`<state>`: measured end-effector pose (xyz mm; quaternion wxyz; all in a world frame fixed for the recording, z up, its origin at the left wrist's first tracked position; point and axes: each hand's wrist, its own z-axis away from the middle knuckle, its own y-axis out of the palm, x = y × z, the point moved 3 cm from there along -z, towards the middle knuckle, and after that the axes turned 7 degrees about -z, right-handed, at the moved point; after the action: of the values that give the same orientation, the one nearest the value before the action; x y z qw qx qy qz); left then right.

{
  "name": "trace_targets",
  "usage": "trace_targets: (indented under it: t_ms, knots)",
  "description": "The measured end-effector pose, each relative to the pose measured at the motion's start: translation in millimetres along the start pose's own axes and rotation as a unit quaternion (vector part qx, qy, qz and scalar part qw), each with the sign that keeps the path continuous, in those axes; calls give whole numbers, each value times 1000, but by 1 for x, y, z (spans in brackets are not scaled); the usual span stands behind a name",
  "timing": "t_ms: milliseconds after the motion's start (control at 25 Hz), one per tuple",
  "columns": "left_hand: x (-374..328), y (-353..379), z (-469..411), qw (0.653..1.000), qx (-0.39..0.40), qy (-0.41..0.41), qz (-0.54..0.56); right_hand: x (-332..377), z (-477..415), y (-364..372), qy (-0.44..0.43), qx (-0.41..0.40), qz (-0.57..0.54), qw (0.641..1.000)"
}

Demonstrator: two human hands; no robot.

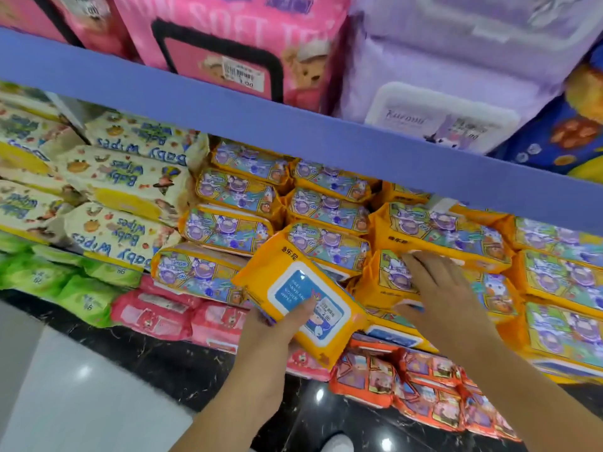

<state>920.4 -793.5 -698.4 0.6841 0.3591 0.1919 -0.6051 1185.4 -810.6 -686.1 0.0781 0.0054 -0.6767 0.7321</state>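
The left hand (272,337) gripped an orange wet-wipes pack (290,282), tilted just in front of the stacked orange packs (440,230). The right hand (440,288) lay flat-fingered against that stack, apparently steadying it. Restocking seemed underway; next, the held pack needed a gap to slide into.

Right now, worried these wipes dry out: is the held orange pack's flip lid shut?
Shut: the blue lid lies flat on the orange pack in the left hand.
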Motion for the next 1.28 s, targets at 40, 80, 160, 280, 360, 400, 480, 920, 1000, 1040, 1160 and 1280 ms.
trace_targets:
  t_ms: [40,80,160,280,360,400,480,920,1000,1040,1160,1280]
  knots:
    - [3,2,-2,1000,0,-1,12,1,8,-3,3,-48,-12,999]
    - [6,4,-4,1000,4,-3,24,5,17,-9,9,-90,-43,995]
    - [12,7,-9,999,16,-7,52,30,41,-17,62,-139,-170,974]
    - [25,9,-17,995,32,-16,88,86,66,1,202,-57,-489,846]
    - [32,6,-23,996,43,-8,83,110,66,23,246,-20,-598,762]
    - [36,2,-27,996,51,1,68,113,62,32,256,-24,-600,758]
    - [42,-3,-36,996,79,14,31,112,54,47,267,-45,-586,764]
    - [26,-23,-65,975,159,-76,-135,118,39,86,273,-114,-487,821]
    - [25,-27,-63,985,123,-100,-76,122,37,88,274,-120,-459,836]
    - [25,-27,-64,990,91,-103,-36,122,34,87,274,-119,-446,844]
    - [26,-23,-77,994,10,-91,64,119,19,89,251,-116,-420,865]
    - [29,-21,-83,993,-20,-91,71,114,17,90,234,-100,-396,883]
